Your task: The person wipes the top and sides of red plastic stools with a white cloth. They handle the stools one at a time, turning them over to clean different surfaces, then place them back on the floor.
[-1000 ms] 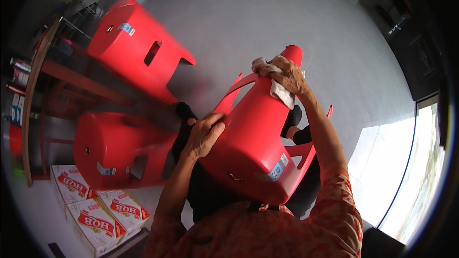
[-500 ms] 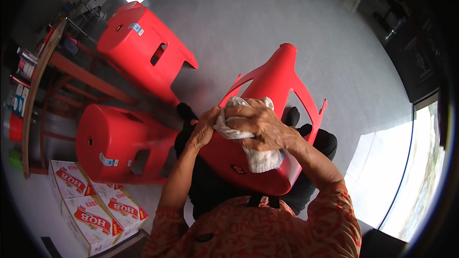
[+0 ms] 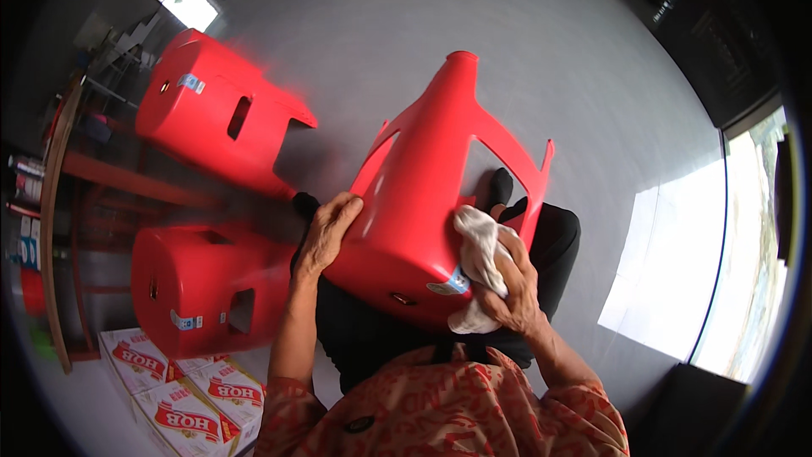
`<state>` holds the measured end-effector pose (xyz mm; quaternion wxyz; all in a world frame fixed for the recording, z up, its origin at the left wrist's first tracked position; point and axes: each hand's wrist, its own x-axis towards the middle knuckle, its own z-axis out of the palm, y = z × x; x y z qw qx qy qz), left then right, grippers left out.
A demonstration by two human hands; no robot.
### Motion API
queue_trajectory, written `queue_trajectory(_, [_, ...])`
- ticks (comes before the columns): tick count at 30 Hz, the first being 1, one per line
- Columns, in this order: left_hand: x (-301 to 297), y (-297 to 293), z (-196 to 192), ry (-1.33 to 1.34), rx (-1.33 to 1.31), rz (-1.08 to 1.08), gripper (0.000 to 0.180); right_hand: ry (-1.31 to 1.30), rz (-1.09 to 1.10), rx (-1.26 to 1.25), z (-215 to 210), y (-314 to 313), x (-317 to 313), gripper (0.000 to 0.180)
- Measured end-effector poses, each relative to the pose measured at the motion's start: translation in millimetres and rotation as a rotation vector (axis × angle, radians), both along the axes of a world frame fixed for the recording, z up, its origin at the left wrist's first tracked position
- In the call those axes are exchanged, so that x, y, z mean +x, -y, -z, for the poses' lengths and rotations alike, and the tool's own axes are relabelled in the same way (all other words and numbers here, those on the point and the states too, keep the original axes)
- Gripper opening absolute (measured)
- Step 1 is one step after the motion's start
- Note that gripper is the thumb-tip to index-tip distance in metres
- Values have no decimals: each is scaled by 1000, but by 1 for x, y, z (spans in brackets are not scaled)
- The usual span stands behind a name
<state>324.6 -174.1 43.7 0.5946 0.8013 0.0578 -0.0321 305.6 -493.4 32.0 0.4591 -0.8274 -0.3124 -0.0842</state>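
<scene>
A red plastic stool (image 3: 414, 195) lies tipped across my lap, its seat end toward me and its legs pointing away. My left hand (image 3: 331, 233) grips the stool's left side, fingers curled over the edge. In my right hand (image 3: 518, 283) is a crumpled white cloth (image 3: 479, 241), pressed to the stool's right side near the seat. A blue and white sticker (image 3: 451, 283) shows on the stool just left of the cloth. Part of the seat's right rim is hidden behind the cloth and hand.
Two more red stools lie on their sides at my left, one farther off (image 3: 211, 110) and one nearer (image 3: 203, 288). White and red cartons (image 3: 182, 410) sit below the nearer one. A wooden table (image 3: 57, 203) borders the far left. Bright glass (image 3: 744, 245) stands at the right.
My left hand has left the cloth and moved onto the stool's left side. My right hand has carried the cloth to the stool's right side. The sticker is now uncovered.
</scene>
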Motion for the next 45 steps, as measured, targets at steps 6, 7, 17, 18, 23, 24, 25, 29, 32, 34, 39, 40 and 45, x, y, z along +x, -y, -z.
queue_trajectory(6, [0, 64, -53, 504, 594, -88, 69, -260, 9, 127, -11, -26, 38, 46])
queue_trajectory(7, [-3, 75, -62, 578, 706, -42, 69, -319, 19, 129, -16, -30, 44, 44])
queue_trajectory(17, [45, 120, -74, 427, 933, 407, 79, -150, 78, 254, -4, -43, 78, 43])
queue_trajectory(18, [49, 117, -72, 422, 874, 381, 80, -116, 114, 217, -7, -39, 79, 44])
queue_trajectory(23, [62, 118, -77, 178, 1134, 552, 65, 36, 171, -19, 20, -2, 93, 44])
queue_trajectory(24, [60, 118, -70, 314, 1122, 485, 51, 11, 219, -2, 31, 3, 95, 44])
queue_trajectory(25, [61, 121, -69, 294, 1132, 525, 47, -15, 266, 16, 41, 7, 97, 43])
queue_trajectory(29, [55, 154, -61, 310, 1110, 703, 34, -195, 552, 116, 79, 12, 116, 36])
queue_trajectory(32, [54, 173, -53, 257, 1106, 688, 44, -213, 576, 100, 80, 6, 118, 38])
queue_trajectory(34, [57, 162, -53, 186, 969, 679, 43, -116, 506, 123, 76, 3, 106, 45])
queue_trajectory(39, [35, 129, -50, 58, 934, 678, 45, -69, 384, 161, 75, -4, 90, 49])
queue_trajectory(40, [30, 123, -46, 56, 921, 685, 45, -71, 389, 160, 80, -5, 95, 49])
queue_trajectory(45, [21, 104, -39, 33, 826, 625, 45, -160, 495, 180, 114, -8, 135, 46])
